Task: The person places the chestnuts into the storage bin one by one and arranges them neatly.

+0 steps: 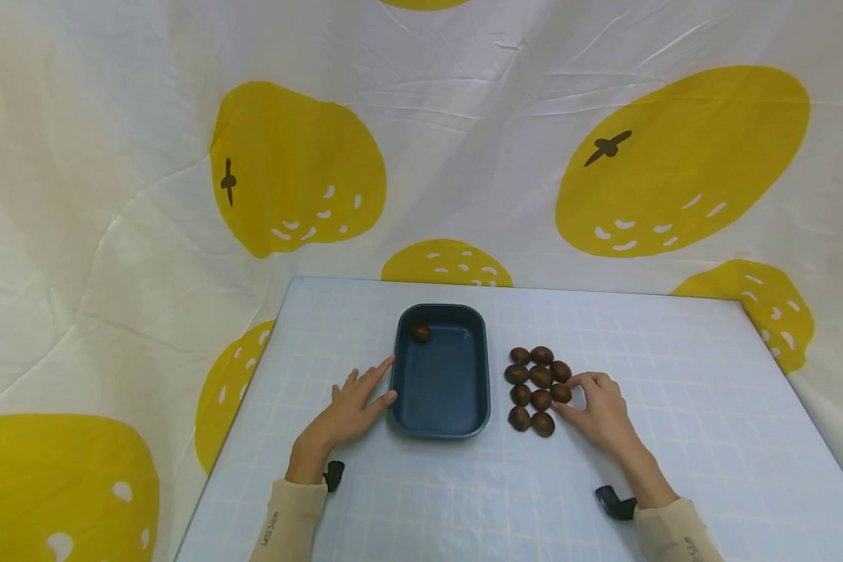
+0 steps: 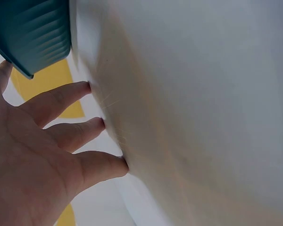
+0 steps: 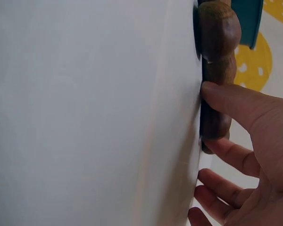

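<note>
Several brown chestnuts [image 1: 541, 376] lie in rough rows to the right of a dark blue rectangular tray [image 1: 441, 429]. One chestnut [image 1: 421, 333] sits inside the tray, near its far left corner. My right hand [image 1: 602, 414] pinches a chestnut [image 1: 561, 393] at the group's right side between thumb and index finger. In the right wrist view that chestnut [image 3: 215, 123] is on the table, partly hidden by the thumb. With spread, fairly straight fingers, my left hand [image 1: 351, 410] touches the tray's left side; other fingertips [image 2: 120, 165] rest on the table in the left wrist view.
A pale checked cloth covers the table [image 1: 421, 499]. Behind it hangs a white curtain [image 1: 464, 172] printed with yellow fruit. Each wrist carries a small black device [image 1: 614, 503], and both sleeves [image 1: 291, 515] are beige.
</note>
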`<control>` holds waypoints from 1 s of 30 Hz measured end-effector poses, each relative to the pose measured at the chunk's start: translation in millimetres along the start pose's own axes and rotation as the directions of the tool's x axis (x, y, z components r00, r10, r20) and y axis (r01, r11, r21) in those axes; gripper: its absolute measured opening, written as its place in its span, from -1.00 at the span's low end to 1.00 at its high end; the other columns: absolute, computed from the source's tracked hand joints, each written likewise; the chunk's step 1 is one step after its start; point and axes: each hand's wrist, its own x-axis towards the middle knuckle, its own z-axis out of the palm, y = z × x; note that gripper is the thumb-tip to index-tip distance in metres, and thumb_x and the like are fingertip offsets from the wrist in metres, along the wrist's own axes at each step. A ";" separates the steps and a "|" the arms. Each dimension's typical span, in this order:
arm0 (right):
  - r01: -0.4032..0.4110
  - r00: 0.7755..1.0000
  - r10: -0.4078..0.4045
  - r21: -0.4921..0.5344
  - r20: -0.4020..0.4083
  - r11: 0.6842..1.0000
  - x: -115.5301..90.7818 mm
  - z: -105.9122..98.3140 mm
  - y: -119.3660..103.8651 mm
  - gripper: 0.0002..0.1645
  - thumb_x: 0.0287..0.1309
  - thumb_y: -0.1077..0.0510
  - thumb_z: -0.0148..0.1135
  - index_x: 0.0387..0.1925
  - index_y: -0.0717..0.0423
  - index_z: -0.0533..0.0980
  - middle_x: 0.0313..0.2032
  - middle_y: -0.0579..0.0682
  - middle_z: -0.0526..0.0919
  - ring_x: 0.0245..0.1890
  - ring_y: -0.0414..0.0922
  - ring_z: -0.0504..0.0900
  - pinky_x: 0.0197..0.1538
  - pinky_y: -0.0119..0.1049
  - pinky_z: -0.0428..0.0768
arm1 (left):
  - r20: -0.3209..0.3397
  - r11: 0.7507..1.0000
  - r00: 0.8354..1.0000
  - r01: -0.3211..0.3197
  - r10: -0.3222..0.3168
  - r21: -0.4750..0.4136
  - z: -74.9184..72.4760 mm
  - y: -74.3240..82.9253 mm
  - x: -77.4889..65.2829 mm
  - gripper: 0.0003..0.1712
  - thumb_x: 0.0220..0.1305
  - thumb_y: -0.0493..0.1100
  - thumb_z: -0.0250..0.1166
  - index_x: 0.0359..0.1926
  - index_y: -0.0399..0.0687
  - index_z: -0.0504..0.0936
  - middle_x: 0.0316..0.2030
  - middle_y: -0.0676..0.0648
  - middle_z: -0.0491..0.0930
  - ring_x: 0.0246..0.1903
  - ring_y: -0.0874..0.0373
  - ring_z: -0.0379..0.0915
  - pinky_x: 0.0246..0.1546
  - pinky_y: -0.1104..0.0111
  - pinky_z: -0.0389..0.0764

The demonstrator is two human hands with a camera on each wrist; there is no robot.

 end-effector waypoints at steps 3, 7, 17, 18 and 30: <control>-0.007 1.000 0.007 -0.002 -0.002 1.000 0.0 -1.1 -1.9 -0.54 0.08 0.03 0.51 -0.12 0.22 0.53 0.10 0.43 0.40 0.14 0.37 0.32 0.08 0.36 0.33 | 0.002 1.000 1.000 -0.001 0.001 -0.001 -0.1 -0.3 0.0 -0.21 0.39 0.46 -0.03 0.55 0.64 -0.04 0.52 0.14 0.05 0.48 -0.39 -0.34 0.22 -0.48 -0.38; -0.003 1.000 0.003 -0.006 -0.009 1.000 0.5 -0.3 -1.2 -0.56 0.09 0.04 0.50 -0.13 0.22 0.53 0.09 0.42 0.40 0.14 0.38 0.32 0.07 0.36 0.33 | -0.001 1.000 1.000 -0.005 0.005 -0.001 0.1 -0.8 0.1 -0.21 0.39 0.46 -0.02 0.55 0.64 -0.05 0.52 0.14 0.06 0.48 -0.39 -0.34 0.22 -0.48 -0.39; -0.014 1.000 0.014 0.001 -0.006 1.000 -0.8 -1.6 -4.6 -0.58 0.10 0.07 0.48 -0.12 0.24 0.54 0.08 0.41 0.41 0.14 0.36 0.32 0.08 0.36 0.32 | -0.002 1.000 1.000 -0.005 0.005 -0.007 0.7 -1.0 -0.4 -0.21 0.39 0.46 -0.02 0.55 0.63 -0.04 0.51 0.12 0.07 0.48 -0.39 -0.34 0.21 -0.49 -0.38; -0.016 1.000 0.016 0.004 -0.005 1.000 -1.0 -2.0 -4.9 -0.58 0.10 0.07 0.48 -0.12 0.24 0.54 0.08 0.41 0.41 0.14 0.35 0.32 0.09 0.36 0.32 | -0.003 1.000 1.000 -0.005 0.005 -0.007 0.6 -1.1 -0.5 -0.21 0.39 0.46 -0.02 0.55 0.63 -0.04 0.51 0.13 0.07 0.48 -0.39 -0.34 0.21 -0.48 -0.39; -0.021 1.000 0.021 0.052 -0.007 0.998 -2.9 -4.1 -5.0 -0.58 0.10 0.10 0.49 -0.11 0.28 0.56 0.09 0.40 0.40 0.16 0.34 0.31 0.14 0.34 0.30 | -0.004 1.000 1.000 -0.002 0.002 -0.009 1.4 -2.4 -0.2 -0.23 0.41 0.43 -0.01 0.55 0.64 -0.03 0.51 0.12 0.08 0.48 -0.38 -0.34 0.22 -0.47 -0.38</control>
